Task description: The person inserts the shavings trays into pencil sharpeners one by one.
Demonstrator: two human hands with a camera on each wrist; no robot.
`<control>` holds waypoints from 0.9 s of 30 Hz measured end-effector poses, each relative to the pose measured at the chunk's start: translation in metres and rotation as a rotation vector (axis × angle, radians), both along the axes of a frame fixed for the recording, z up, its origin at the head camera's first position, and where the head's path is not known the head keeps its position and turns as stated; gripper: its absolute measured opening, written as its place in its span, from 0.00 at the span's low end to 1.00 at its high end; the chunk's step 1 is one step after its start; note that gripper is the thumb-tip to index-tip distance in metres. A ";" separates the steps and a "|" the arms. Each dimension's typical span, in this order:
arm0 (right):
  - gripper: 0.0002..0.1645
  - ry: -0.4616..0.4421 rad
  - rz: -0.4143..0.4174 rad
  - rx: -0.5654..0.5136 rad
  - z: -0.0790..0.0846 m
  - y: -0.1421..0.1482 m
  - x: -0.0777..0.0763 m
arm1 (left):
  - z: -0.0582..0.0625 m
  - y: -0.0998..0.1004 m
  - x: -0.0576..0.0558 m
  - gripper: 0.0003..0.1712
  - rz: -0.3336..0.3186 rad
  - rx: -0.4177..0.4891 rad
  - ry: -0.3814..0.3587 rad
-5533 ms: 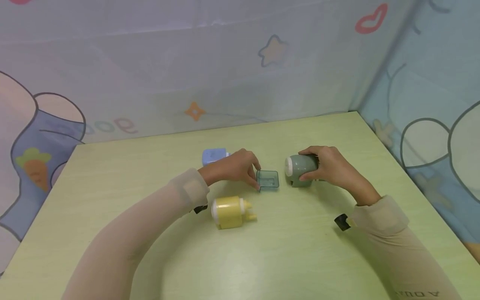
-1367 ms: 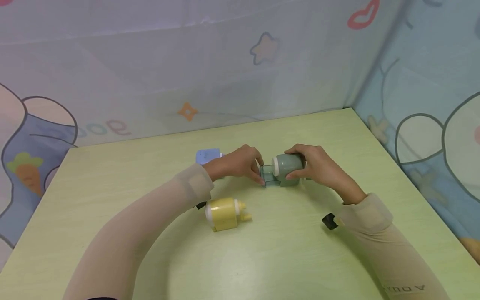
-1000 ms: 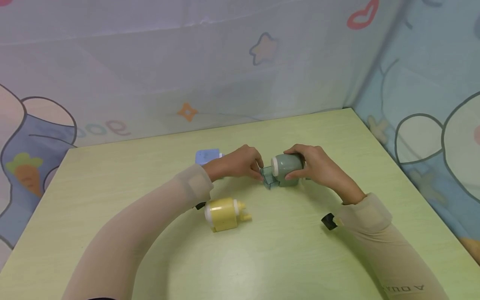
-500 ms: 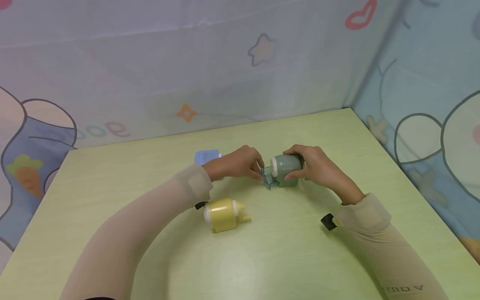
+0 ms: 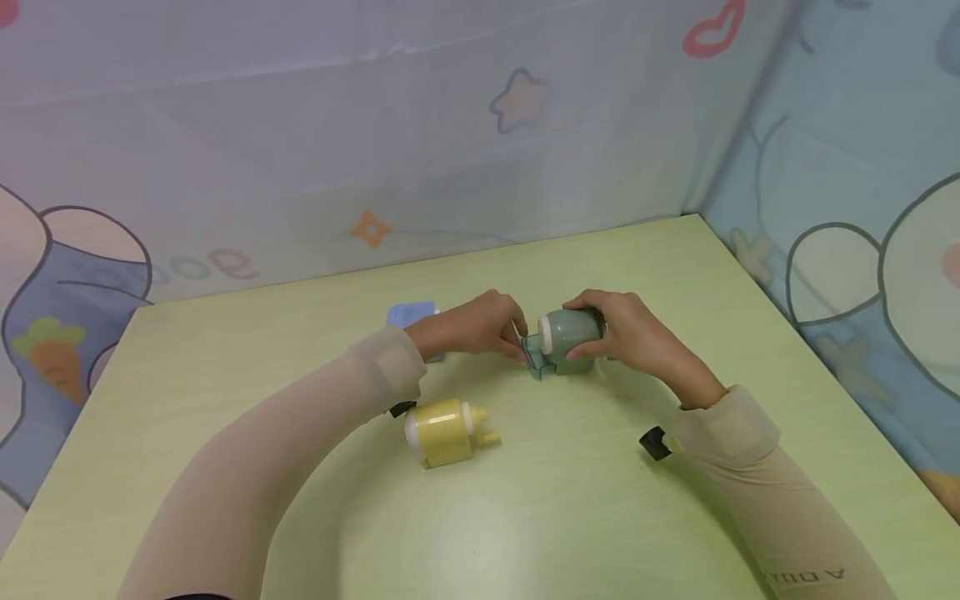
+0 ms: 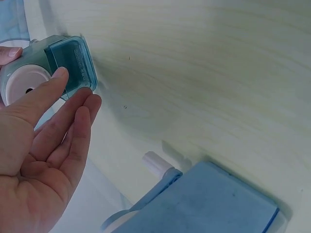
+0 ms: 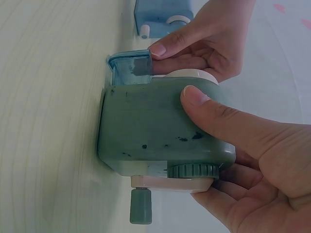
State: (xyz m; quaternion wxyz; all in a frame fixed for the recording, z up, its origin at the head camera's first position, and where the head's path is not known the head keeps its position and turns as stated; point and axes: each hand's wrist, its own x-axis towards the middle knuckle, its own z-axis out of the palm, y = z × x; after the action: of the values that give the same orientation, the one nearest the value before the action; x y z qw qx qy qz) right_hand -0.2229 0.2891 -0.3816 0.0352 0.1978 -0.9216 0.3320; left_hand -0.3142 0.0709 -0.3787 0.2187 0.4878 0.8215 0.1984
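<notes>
A green crank pencil sharpener lies on its side on the table, its crank handle pointing right in the head view. My right hand grips its body, thumb on the near side and fingers round the back. A see-through teal shavings drawer sits partly inside the sharpener's left end, slightly tilted in the head view. My left hand pinches the drawer's outer edge between thumb and fingertips, beside the white round front.
A yellow pencil sharpener lies nearer me, below my left wrist. Behind that wrist is a blue sharpener, partly covered by the arm. Printed cloth hangs behind the pale table.
Earliest, the drawer was apart from the sharpener; the sharpener then moved left and the drawer entered its end. The drawer then tilted slightly. Over the last half second the hands barely moved.
</notes>
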 end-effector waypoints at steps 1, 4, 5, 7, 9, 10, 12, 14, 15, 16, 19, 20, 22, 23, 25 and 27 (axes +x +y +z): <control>0.35 0.000 0.000 0.001 0.000 0.000 0.000 | 0.000 0.000 0.000 0.20 -0.001 -0.001 0.007; 0.35 0.000 0.000 0.003 0.000 -0.001 0.000 | 0.001 0.000 -0.001 0.20 -0.001 -0.006 0.022; 0.35 0.000 0.001 0.002 0.000 -0.001 0.000 | 0.001 0.000 -0.001 0.19 -0.001 -0.007 0.025; 0.35 -0.003 0.003 0.000 0.000 -0.001 -0.001 | 0.001 0.000 -0.001 0.19 -0.001 -0.007 0.029; 0.35 -0.007 0.003 -0.001 0.000 -0.002 0.000 | 0.001 0.000 -0.001 0.19 0.000 -0.003 0.032; 0.35 -0.010 0.003 -0.001 0.001 -0.002 0.000 | 0.001 0.000 -0.001 0.19 -0.001 0.000 0.036; 0.35 -0.013 0.000 0.001 0.001 -0.002 0.000 | 0.001 0.000 -0.001 0.18 0.001 0.003 0.042; 0.35 -0.012 -0.003 0.003 0.001 -0.003 0.000 | 0.000 0.001 -0.002 0.17 0.003 0.005 0.049; 0.35 -0.012 -0.003 0.004 0.001 -0.003 0.000 | 0.000 0.001 -0.002 0.17 0.004 0.004 0.050; 0.35 -0.011 -0.004 0.005 0.001 -0.003 0.000 | -0.001 0.001 -0.002 0.17 0.004 0.003 0.055; 0.35 -0.013 -0.004 0.005 0.001 -0.003 0.000 | -0.002 0.003 -0.004 0.17 0.002 0.000 0.065; 0.35 -0.014 -0.005 0.004 0.001 -0.002 0.000 | -0.003 0.004 -0.004 0.17 -0.001 0.000 0.071; 0.35 -0.014 -0.007 0.004 0.001 -0.002 0.000 | -0.004 0.005 -0.004 0.17 -0.008 0.005 0.080; 0.35 -0.014 -0.008 0.004 0.001 -0.002 0.000 | -0.004 0.005 -0.004 0.17 -0.011 0.006 0.084; 0.35 -0.011 -0.010 0.005 0.001 -0.001 0.001 | -0.005 0.006 -0.005 0.16 -0.015 0.011 0.091; 0.35 -0.010 -0.011 0.007 0.002 -0.001 0.001 | -0.004 0.007 -0.004 0.16 -0.013 0.012 0.094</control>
State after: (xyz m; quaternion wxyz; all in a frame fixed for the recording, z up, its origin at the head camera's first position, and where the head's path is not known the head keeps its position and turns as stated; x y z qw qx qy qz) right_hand -0.2223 0.2881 -0.3801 0.0318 0.1914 -0.9240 0.3295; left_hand -0.3183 0.0779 -0.3830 0.1783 0.5031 0.8265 0.1788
